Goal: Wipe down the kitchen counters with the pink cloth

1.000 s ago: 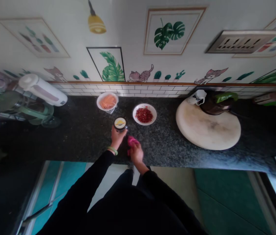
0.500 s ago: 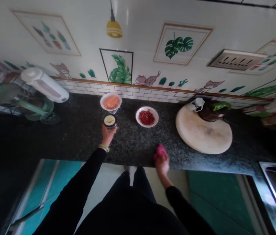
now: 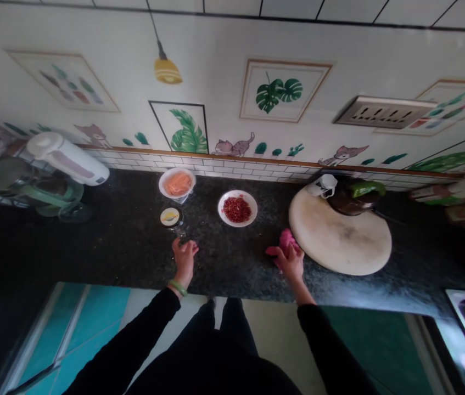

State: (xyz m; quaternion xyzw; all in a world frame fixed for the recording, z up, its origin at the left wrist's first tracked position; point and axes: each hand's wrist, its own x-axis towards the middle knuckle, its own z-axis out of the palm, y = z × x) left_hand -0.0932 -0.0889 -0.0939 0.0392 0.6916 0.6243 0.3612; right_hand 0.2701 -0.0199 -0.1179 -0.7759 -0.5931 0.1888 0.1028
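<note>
Left hand point(image 3: 184, 259) is held, fingers parted, at five o'clock from the jar point(image 3: 170, 217); pink cloth point(image 3: 287, 239), gripped by the right hand point(image 3: 291, 262) at eight from the board point(image 3: 337, 238), is best pressed flat.

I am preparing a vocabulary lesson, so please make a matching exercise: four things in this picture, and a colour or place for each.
1. Jar
2. Cloth
3. Board
4. Bracelet

A. light green
B. right of the cloth
C. between the left hand and the orange shreds
D. pink

Pairs: 1-C, 2-D, 3-B, 4-A
</note>
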